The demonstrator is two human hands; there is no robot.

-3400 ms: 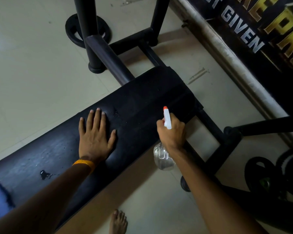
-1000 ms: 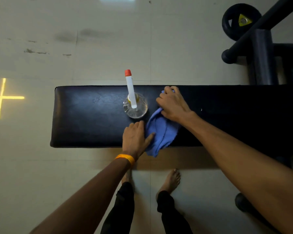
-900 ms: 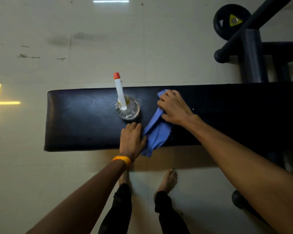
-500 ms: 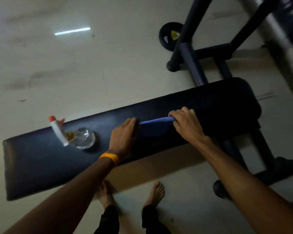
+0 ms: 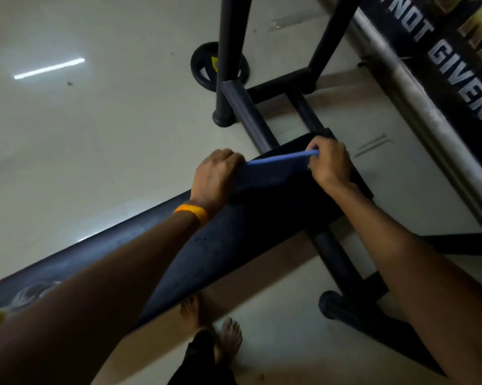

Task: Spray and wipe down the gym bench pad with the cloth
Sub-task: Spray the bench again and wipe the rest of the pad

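Now, both hands clenched on the cloth (image 5: 276,169), left hand (image 5: 215,176) and right hand (image 5: 330,162) stretching it flat across the pad (image 5: 234,245) (far end, near the frame (image 5: 248,118))

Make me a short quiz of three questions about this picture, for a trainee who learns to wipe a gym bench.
1. True or false: both hands hold the cloth.
2. Which hand has an orange wristband? A) left B) right
3. The cloth lies on the ____ .

Key:
1. True: the left hand and the right hand each grip one end.
2. A
3. pad, near its end by the frame.
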